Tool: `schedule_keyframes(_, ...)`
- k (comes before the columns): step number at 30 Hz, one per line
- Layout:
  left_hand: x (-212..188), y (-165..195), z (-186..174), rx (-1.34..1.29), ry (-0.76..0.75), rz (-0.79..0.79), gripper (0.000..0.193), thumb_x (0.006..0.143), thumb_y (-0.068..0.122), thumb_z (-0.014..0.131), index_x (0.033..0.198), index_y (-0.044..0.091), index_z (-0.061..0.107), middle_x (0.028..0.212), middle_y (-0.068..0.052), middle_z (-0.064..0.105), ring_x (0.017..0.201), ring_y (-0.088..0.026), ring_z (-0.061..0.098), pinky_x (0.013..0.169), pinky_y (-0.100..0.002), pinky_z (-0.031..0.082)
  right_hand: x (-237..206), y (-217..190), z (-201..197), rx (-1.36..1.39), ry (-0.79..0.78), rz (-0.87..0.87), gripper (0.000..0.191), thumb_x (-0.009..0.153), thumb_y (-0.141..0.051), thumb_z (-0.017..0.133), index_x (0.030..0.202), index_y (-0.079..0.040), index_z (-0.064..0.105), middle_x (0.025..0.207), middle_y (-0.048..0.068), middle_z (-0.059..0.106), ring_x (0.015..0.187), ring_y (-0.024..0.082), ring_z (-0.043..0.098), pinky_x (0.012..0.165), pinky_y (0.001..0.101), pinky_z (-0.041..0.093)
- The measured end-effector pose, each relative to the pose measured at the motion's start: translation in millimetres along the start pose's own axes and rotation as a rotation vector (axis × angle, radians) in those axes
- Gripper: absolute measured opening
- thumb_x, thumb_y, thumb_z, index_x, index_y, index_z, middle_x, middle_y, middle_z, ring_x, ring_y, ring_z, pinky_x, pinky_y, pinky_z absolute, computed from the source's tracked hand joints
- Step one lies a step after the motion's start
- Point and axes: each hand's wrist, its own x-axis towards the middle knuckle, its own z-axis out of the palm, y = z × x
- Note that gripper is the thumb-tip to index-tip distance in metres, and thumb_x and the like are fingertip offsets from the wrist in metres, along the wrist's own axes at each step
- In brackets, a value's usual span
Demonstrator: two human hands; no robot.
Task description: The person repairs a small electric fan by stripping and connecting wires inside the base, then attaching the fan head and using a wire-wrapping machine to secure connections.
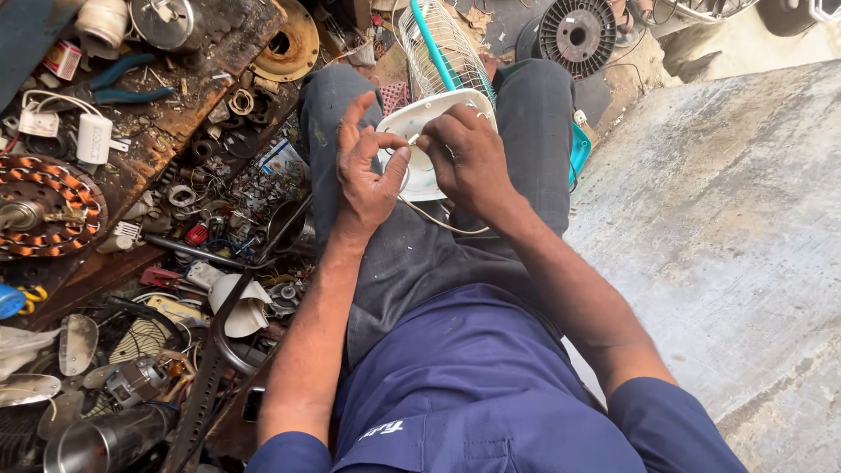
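Left hand (368,171) pinching thin white wire (438,223) between thumb and fingers, right hand (464,153) fingers closed on same wire at white fan base (420,114) — base on lap between knees, wire guard (438,44) beyond, copper-wound stator (44,206) far left on cluttered floor.

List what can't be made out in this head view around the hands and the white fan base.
- Head view: the middle of the white fan base is covered by the left hand and right hand.
- What the right fingertips pinch: too small, curled fingers hide it.
- White wire: its far end vanishes under the right wrist.
- Wire fan guard: cut off by the top edge.
- Copper-wound stator: cut off by the left edge.
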Motion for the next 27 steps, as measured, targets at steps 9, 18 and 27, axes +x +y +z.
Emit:
schedule_keyframes(9, -3, -33, -2, -0.386, 0.158, -0.041, 0.053, 0.107, 0.017, 0.06, 0.153, 0.004, 0.039, 0.157, -0.015, 0.042, 0.143, -0.026, 0.049, 0.119, -0.043, 0.046, 1, 17, -31, 0.057, 0.229, 0.05, 0.029, 0.108, -0.015, 0.068, 0.13, 0.001, 0.061, 0.111, 0.016, 0.059, 0.101, 0.031, 0.06, 0.089, 0.041, 0.051)
schedule_keyframes(18, -7, -57, 3, -0.501, 0.236, -0.088, 0.037, 0.113, 0.018, 0.055, 0.145, 0.002, 0.05, 0.144, -0.011, 0.054, 0.133, -0.021, 0.053, 0.114, -0.039, 0.05, 5, 95, -46, 0.301, 0.095, 0.406, 0.03, 0.1, -0.024, 0.067, 0.122, -0.004, 0.066, 0.094, 0.009, 0.071, 0.085, 0.014, 0.067, 0.076, 0.032, 0.055)
schedule_keyframes(27, 4, -43, 0, -0.467, 0.231, -0.103, 0.033, 0.111, 0.018, 0.056, 0.139, 0.001, 0.055, 0.138, -0.01, 0.058, 0.127, -0.02, 0.057, 0.108, -0.037, 0.053, -26, 125, 24, 0.584, -0.018, 0.723, 0.054, 0.109, -0.049, 0.052, 0.088, -0.001, 0.065, 0.077, 0.004, 0.062, 0.067, 0.009, 0.057, 0.057, 0.0283, 0.047)
